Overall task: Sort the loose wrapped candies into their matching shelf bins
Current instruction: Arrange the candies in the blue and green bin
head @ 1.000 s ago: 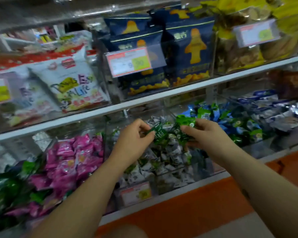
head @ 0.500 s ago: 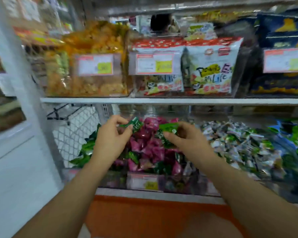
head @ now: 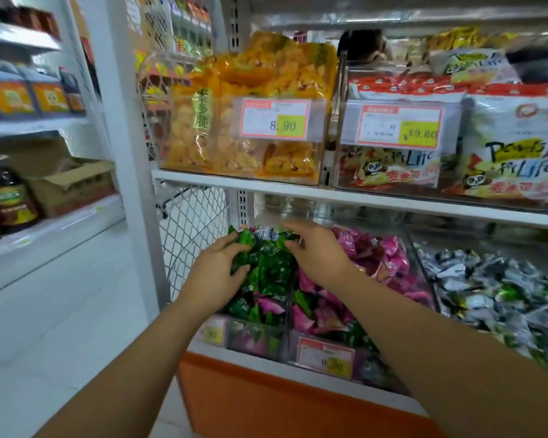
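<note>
Green wrapped candies [head: 266,263] fill the leftmost clear bin [head: 253,338] on the lower shelf, with a few pink ones mixed in. My left hand [head: 214,276] rests on this pile, fingers curled around green candies. My right hand [head: 318,252] hovers over the same bin's right side, fingers spread and nothing seen in them. Beside it stands the bin of pink candies [head: 389,263], with some green ones at its front. Farther right is a bin of silver-and-green candies [head: 487,295].
The shelf above [head: 361,197] hangs low over the bins and carries bins of yellow snack bags [head: 250,90] and white snack bags [head: 513,147]. A wire mesh panel [head: 190,235] closes the left end. Price labels [head: 326,358] front the bins. White floor lies to the left.
Both hands moved left along the lower shelf with green candies, from the silver-and-green bin past the pink bin to the green bin. My right hand has opened there.
</note>
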